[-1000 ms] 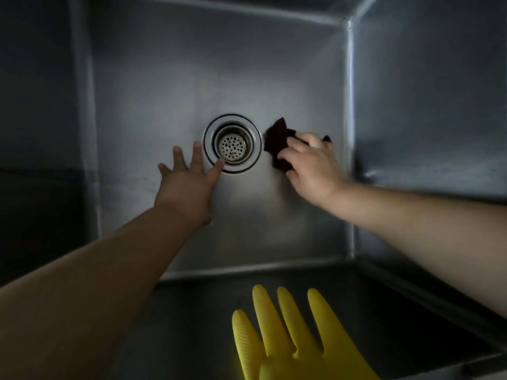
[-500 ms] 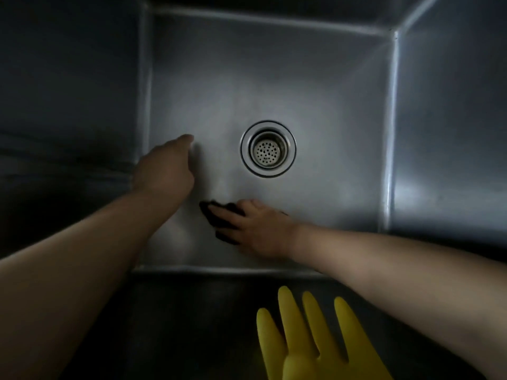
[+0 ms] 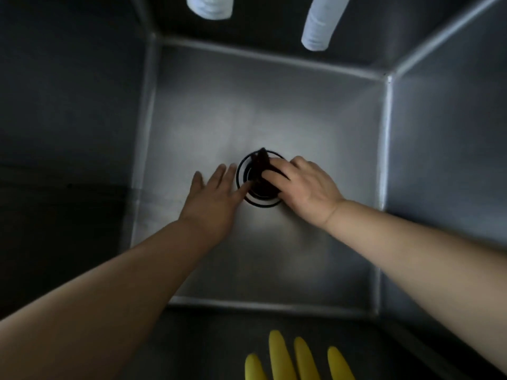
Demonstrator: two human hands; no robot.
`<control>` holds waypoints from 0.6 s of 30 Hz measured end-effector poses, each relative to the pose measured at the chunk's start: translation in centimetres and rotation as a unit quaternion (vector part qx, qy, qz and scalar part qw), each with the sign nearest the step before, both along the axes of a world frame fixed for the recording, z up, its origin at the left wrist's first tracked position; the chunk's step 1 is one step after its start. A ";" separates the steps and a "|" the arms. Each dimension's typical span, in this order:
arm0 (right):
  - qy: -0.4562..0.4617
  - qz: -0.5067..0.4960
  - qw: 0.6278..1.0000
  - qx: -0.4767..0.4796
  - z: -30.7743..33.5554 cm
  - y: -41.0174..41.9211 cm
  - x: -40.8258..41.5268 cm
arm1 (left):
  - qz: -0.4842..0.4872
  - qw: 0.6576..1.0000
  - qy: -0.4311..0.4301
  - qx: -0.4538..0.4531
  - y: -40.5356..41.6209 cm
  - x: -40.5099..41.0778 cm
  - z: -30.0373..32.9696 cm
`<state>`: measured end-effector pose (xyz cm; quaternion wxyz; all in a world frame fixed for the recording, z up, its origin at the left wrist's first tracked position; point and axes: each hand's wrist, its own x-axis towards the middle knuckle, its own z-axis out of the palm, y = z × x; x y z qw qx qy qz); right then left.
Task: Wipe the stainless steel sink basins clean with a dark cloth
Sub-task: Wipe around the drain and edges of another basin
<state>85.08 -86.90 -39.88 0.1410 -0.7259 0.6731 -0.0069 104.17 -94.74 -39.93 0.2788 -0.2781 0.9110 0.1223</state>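
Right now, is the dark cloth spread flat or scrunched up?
Scrunched up. The dark cloth sits bunched over the drain, a point poking up, held by the right hand.

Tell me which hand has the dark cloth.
The right hand holds the dark cloth over the drain; the left hand lies flat and bare beside it.

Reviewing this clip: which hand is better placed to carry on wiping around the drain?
Right. The right hand already grips the dark cloth over the drain; the left hand lies flat on the basin floor beside it, holding nothing.
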 end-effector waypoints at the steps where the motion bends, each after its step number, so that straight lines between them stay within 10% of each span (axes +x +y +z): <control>1: 0.008 0.000 1.000 -0.003 -0.1 -0.8 0.5 | -0.002 1.000 -0.011 -0.002 -0.1 -0.3 0.0; 12: 0.262 0.089 0.947 0.164 -2.3 -3.9 4.0 | -0.027 0.999 -0.033 -0.027 -1.0 -0.7 0.1; 18: 0.162 -0.008 0.952 0.261 -1.8 -5.1 4.7 | -0.022 0.999 -0.028 -0.016 -1.4 -0.7 0.0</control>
